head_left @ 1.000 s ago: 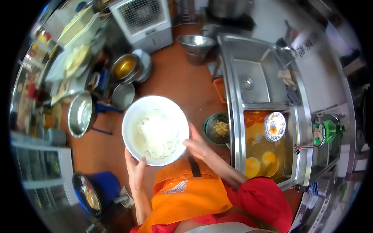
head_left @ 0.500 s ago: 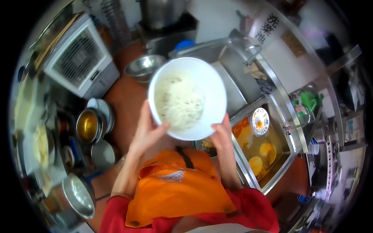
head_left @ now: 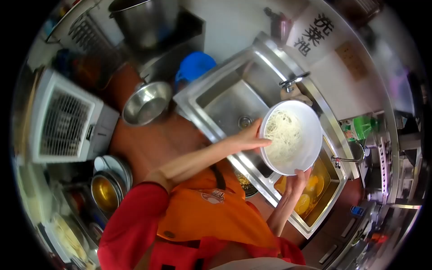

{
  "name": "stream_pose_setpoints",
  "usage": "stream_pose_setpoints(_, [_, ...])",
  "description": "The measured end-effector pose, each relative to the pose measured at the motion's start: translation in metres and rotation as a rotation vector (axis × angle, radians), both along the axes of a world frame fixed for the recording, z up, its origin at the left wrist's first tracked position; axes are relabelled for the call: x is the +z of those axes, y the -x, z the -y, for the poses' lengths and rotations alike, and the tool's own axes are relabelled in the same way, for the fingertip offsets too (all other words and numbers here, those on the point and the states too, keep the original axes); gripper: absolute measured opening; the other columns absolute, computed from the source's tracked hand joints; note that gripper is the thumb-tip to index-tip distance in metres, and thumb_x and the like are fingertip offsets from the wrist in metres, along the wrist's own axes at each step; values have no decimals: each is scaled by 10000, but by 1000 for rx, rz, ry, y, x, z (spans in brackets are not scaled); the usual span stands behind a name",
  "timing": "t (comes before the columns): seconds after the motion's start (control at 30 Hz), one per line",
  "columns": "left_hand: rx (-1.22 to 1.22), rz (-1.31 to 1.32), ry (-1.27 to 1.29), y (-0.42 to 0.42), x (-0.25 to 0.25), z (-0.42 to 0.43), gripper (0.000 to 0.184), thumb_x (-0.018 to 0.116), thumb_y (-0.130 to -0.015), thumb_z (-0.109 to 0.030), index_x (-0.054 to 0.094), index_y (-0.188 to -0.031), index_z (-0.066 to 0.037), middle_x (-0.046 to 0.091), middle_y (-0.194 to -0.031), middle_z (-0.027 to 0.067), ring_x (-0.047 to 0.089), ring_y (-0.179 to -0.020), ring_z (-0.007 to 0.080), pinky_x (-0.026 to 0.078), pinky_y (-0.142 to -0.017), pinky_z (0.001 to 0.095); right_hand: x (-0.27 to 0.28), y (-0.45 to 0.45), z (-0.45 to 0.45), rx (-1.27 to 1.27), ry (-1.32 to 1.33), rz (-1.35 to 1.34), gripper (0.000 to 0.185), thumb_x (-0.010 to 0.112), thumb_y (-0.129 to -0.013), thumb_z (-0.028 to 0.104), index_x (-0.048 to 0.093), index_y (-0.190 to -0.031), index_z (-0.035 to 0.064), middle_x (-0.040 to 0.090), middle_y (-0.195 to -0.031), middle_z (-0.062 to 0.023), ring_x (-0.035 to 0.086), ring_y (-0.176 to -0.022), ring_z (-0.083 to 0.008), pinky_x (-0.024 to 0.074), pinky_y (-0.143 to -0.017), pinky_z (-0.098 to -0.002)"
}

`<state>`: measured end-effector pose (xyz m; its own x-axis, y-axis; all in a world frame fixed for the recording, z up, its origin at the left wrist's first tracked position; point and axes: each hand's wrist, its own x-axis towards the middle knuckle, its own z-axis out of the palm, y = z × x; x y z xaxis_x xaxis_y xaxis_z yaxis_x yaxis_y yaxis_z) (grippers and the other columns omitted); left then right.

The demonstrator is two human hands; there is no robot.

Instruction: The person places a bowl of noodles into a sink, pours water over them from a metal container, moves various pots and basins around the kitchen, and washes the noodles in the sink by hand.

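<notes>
A deep white tub (head_left: 312, 137) is between my hands, held over the double sink (head_left: 213, 135) near its dividing wall. Pale thin shreds (head_left: 282, 135) lie inside it, mostly on the left side; whether they are vegetable or noodles I cannot tell. My left hand (head_left: 251, 137) is closed on the tub's left rim, its thumb over the edge. At the near edge, my right hand (head_left: 299, 181) grips the tub from below, with its fingers partly hidden. Beneath the tub, the right basin holds murky liquid and yellow-looking round dishes (head_left: 315, 185), partly covered.
The left basin (head_left: 236, 102) shows a drain. Taps (head_left: 294, 80) line the sink's back edge. A metal bowl (head_left: 147, 103) and a blue container (head_left: 194, 66) stand left of the sink. A white air cooler (head_left: 67, 121) and a metal pot with amber liquid (head_left: 105, 192) are at far left.
My hands have carried the tub to the right, from in front of me to over the sink. The view has turned toward the sink, and the left basin shows more.
</notes>
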<state>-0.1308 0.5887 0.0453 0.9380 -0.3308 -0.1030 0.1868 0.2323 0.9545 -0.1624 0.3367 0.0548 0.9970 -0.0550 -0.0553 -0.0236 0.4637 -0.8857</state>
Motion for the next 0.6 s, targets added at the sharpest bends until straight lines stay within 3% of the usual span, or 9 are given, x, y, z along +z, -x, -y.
stream_pose_setpoints(0.13, [-57,-152,49,-57,-36,-13,755,671,-818,-258,235,-1398,-50,497,-1218,132,575,-950,170,500,-523,250,-43,-44,-7,-33,-33,-171,673,475,-651,-32,355,-1313,-43,472,-1237,-169,492,-1145,-302,460,-944,-423])
stream_pose_setpoints(0.23, [-177,-314,-21,-86,-53,-38,772,672,-818,-269,215,-1408,-71,501,-1226,126,576,-947,179,519,-564,273,-85,-68,-25,-32,-74,-257,652,459,-638,-51,396,-1286,-45,518,-1191,-177,536,-1097,-312,490,-916,-419])
stream_pose_setpoints(0.4, [-134,-522,-110,-111,-124,-70,811,687,-815,-336,199,-1389,-36,477,-1252,172,588,-957,234,548,-659,348,-161,-95,-54,6,-191,-363,596,442,-631,-78,480,-1223,-23,575,-1119,-172,579,-1039,-315,507,-891,-435])
stream_pose_setpoints(0.53, [-74,-584,-175,-138,-141,-91,742,692,-810,-304,252,-1348,-45,483,-1225,141,575,-983,240,545,-684,380,-192,-129,-83,-88,-148,-494,573,427,-629,-100,488,-1192,-14,577,-1108,-152,578,-1034,-309,511,-879,-441])
stream_pose_setpoints(0.6, [-28,-599,-191,-150,-173,-94,722,686,-809,-282,257,-1347,-62,481,-1231,132,569,-997,244,540,-706,393,-215,-148,-90,-105,-147,-518,581,428,-623,-111,486,-1190,-2,576,-1103,-146,580,-1025,-307,513,-870,-443])
